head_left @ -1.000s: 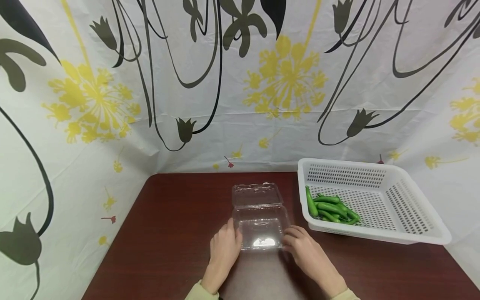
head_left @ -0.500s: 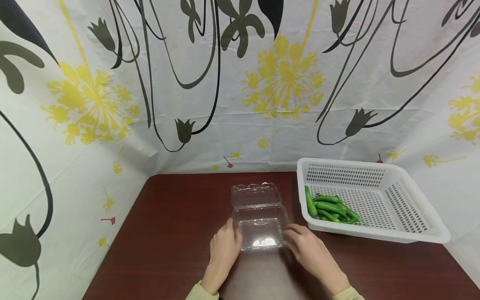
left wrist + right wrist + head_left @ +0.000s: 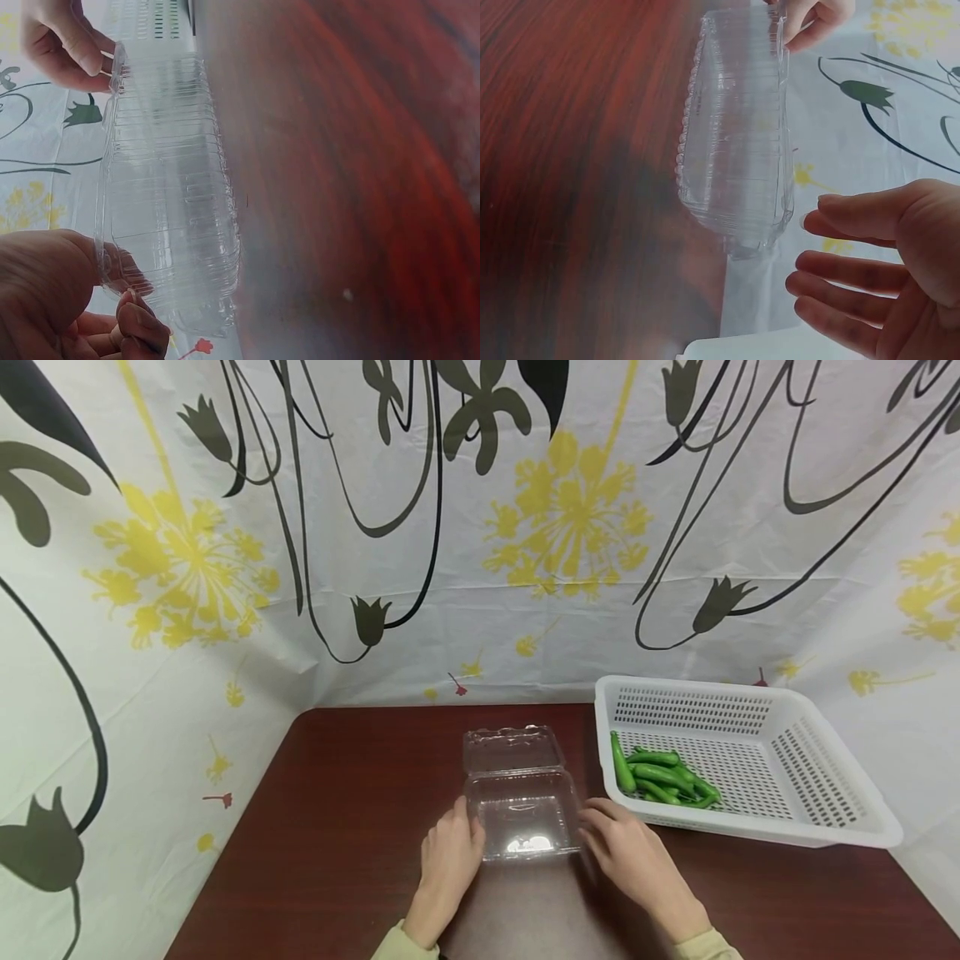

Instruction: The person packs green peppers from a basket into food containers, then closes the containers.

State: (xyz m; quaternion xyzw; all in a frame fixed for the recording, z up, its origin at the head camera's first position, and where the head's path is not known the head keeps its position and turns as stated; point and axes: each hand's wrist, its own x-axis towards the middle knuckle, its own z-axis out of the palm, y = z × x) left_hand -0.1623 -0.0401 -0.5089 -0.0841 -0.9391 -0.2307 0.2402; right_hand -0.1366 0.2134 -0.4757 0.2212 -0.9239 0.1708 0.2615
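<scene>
A clear plastic clamshell box [image 3: 522, 814] lies on the table with its lid [image 3: 513, 750] laid back on the far side. Nothing is inside it. My left hand [image 3: 452, 853] pinches the box's left rim; in the left wrist view its thumb and curled fingers [image 3: 140, 319] close on that edge. At the right side, my right hand [image 3: 628, 856] is just off the box. Loosely bent fingers [image 3: 847, 274] show in the right wrist view, with a gap to the clear wall [image 3: 739, 127] and nothing held.
A white slotted plastic basket [image 3: 750, 835] stands at the right, just beyond my right hand. Several green peppers [image 3: 663, 775] lie in its left end. The dark red-brown table [image 3: 360, 843] meets a flower-patterned cloth [image 3: 420, 560] at the back and sides.
My right hand has let go of the box's right rim and shifted slightly right. The left hand and the box have stayed in place.
</scene>
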